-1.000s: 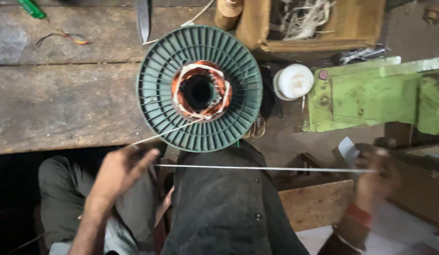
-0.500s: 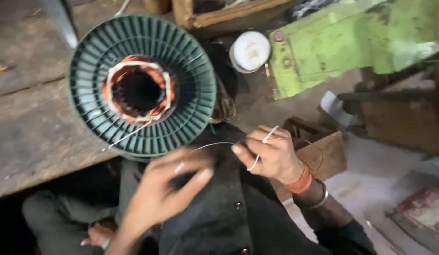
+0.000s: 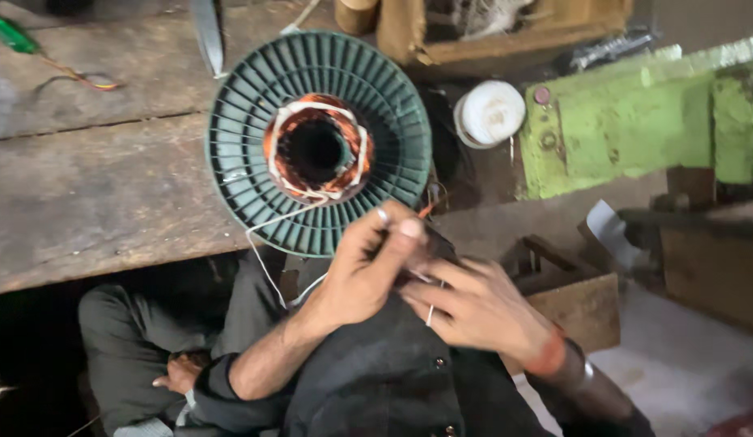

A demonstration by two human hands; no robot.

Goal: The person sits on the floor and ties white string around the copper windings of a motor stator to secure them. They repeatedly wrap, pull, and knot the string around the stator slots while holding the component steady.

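Below, a worn wooden workbench [image 3: 93, 194] across the left and top, grey and scratched. At right, a chipped green metal block [image 3: 627, 129], bulky, level with the bench edge. Lower right, an open wooden box [image 3: 583, 303] on the pale floor. Along the top edge, a wooden tray [image 3: 506, 36] full of tangled wire scraps. Centre, on the bench's front edge, a dark green finned motor stator [image 3: 320, 142], round, seen end-on, with copper windings [image 3: 316, 150] ringing the dark bore and white lacing cord [image 3: 267, 251] tied over them; one strand of that cord trailing off the lower rim and down toward the lap. Just right of the stator, a white roll of tape [image 3: 489, 113], flat on its side. Far top left, a green-handled tool [image 3: 12, 32] with thin coloured wires beside it.

Below the stator, close together over dark clothing, both hands. Left hand [image 3: 364, 271] raised, fingers curled and pressed to the thumb, pinching something thin at the stator's lower rim; a ring on one finger. Right hand [image 3: 473, 311] just beside it, almost touching, fingers loosely bent, a short white strand between the fingertips, an orange band and a metal bangle at the wrist. Hard to tell whether both pinch the same strand.
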